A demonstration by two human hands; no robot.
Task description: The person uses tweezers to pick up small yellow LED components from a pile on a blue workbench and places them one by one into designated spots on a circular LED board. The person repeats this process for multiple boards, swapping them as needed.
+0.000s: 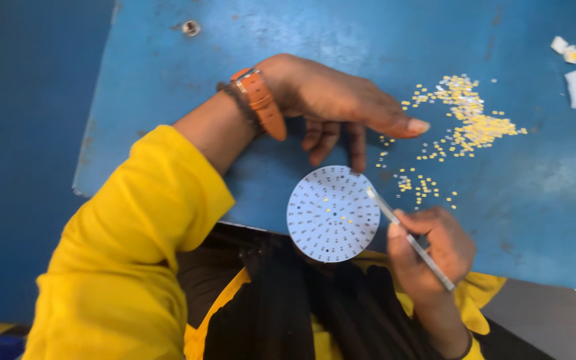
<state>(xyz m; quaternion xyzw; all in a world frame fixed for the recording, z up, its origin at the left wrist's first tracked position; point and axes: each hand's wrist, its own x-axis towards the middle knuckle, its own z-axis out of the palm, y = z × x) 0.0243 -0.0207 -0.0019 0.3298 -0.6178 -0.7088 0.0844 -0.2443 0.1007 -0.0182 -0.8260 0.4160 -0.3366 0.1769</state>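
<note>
round white board (333,213) just below left hand (331,100), loose | right hand (431,250) grips tweezers (408,237), tips on board

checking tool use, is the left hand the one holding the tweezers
No, the metal tweezers are pinched in the right hand, while the left hand rests on the blue table above the round white board.

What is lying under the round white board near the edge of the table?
The round white board rests partly on the blue table and overhangs its edge above dark clothing. The left hand touches its top rim. Whatever lies directly beneath the board is covered.
</note>
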